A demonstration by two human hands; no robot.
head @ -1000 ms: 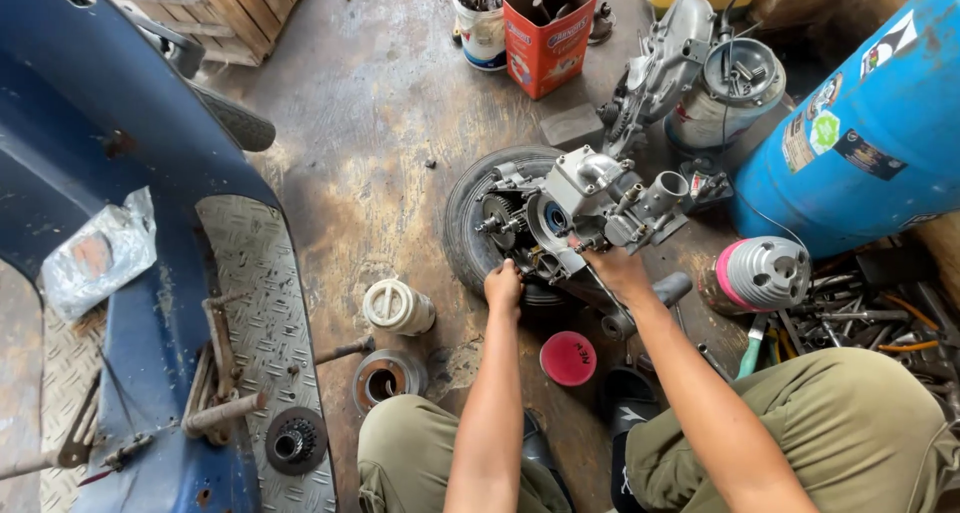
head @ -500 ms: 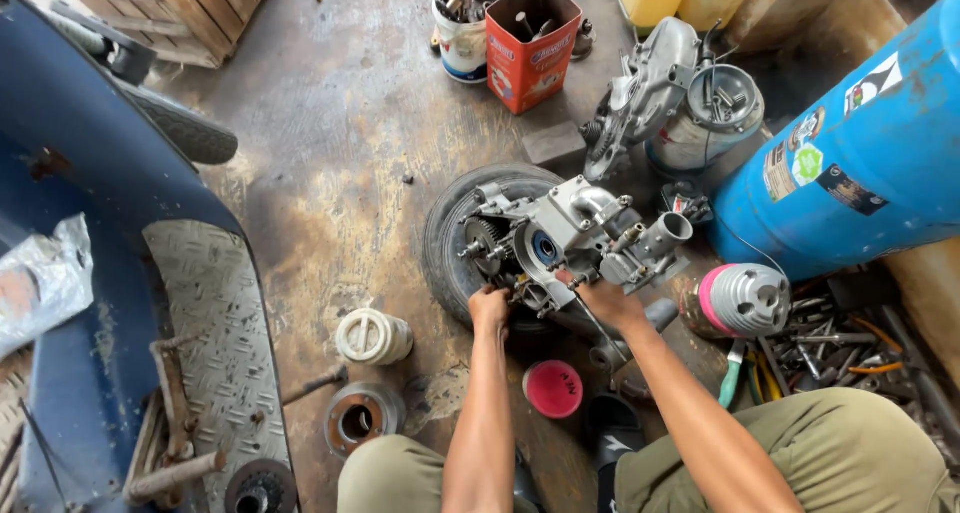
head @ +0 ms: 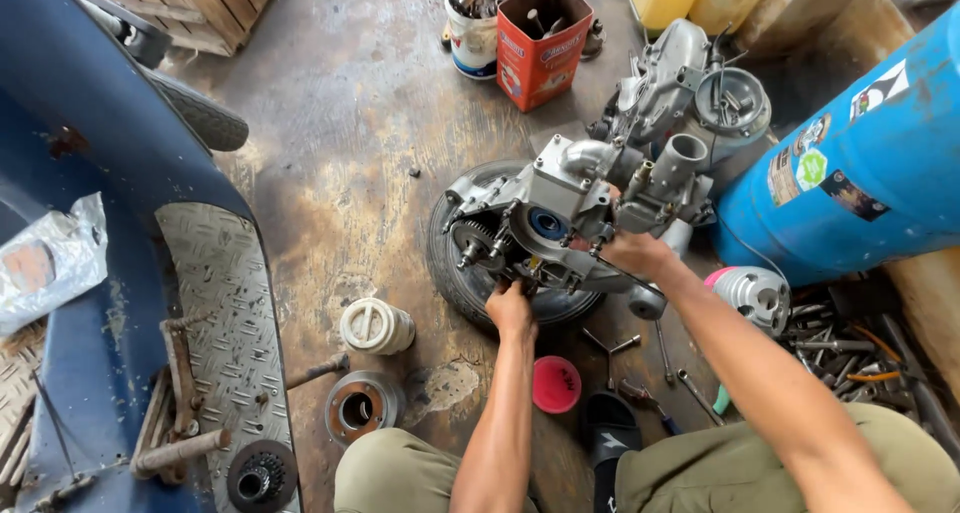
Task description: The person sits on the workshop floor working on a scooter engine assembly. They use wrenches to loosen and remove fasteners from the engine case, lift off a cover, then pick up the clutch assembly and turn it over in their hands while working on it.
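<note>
A grey metal scooter engine (head: pixel 560 208) rests on a small black tyre (head: pixel 460 273) on the stained concrete floor. My left hand (head: pixel 512 308) grips the engine's lower near edge, fingers curled under the casing. On the engine's right side, my right hand (head: pixel 635 253) holds the casing just below the cylinder and its round pipe stub (head: pixel 680 158). A toothed gear (head: pixel 470 241) shows on the engine's left end. My knees in olive trousers frame the bottom of the view.
A blue barrel (head: pixel 850 183) stands right, a blue scooter body (head: pixel 110 233) with a checker-plate footboard left. Near my knees lie a white ribbed part (head: pixel 375 325), a rusty drum (head: pixel 362 408), a red cap (head: pixel 556 384), wrenches (head: pixel 660 358) and a finned cylinder (head: pixel 752 295). A red tool can (head: pixel 540 43) stands behind.
The view has moved closer and shifted left. Both hands stay on the engine, which looks tilted up a little more towards me on the tyre.
</note>
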